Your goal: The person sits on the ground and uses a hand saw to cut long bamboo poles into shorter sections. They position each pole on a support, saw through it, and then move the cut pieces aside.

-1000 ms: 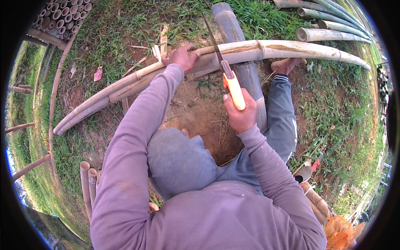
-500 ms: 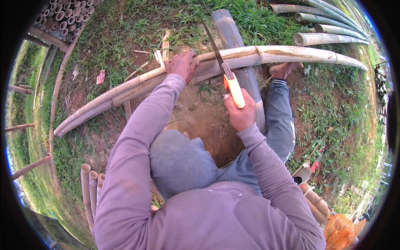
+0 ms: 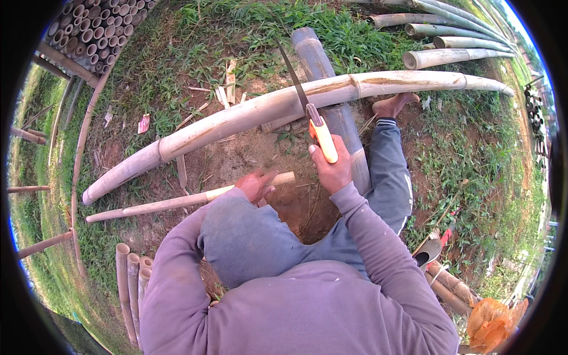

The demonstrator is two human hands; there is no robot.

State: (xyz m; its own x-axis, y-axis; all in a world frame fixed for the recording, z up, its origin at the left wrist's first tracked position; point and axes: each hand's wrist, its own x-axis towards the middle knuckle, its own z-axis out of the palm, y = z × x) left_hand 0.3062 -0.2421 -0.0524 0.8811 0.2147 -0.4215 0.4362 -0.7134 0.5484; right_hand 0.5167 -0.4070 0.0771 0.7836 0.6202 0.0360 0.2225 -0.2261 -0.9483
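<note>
My left hand (image 3: 255,186), slightly blurred, grips a slim bamboo pole (image 3: 171,203) close to its cut right end, beside my bent knee. My right hand (image 3: 332,165) is closed round the orange-and-pale handle of a handsaw (image 3: 294,77). Its dark blade points up and away, crossing a thick, pale bamboo pole (image 3: 236,122); whether it touches the pole I cannot tell. That thick pole curves across the view, resting over a grey bamboo log (image 3: 349,127) that lies under it. My bare foot (image 3: 395,105) is just below the thick pole, right of the log.
Cut bamboo poles (image 3: 444,56) lie at the far right, and a stack of bamboo tubes (image 3: 97,29) fills the far left. Short bamboo lengths (image 3: 127,290) stand near my left arm. An orange net bag (image 3: 494,324) and a shoe (image 3: 428,253) are at the near right.
My left hand has brought the slim pole off the thick one and toward my knee. The saw stays in my right hand, shifted slightly left and nearer in view.
</note>
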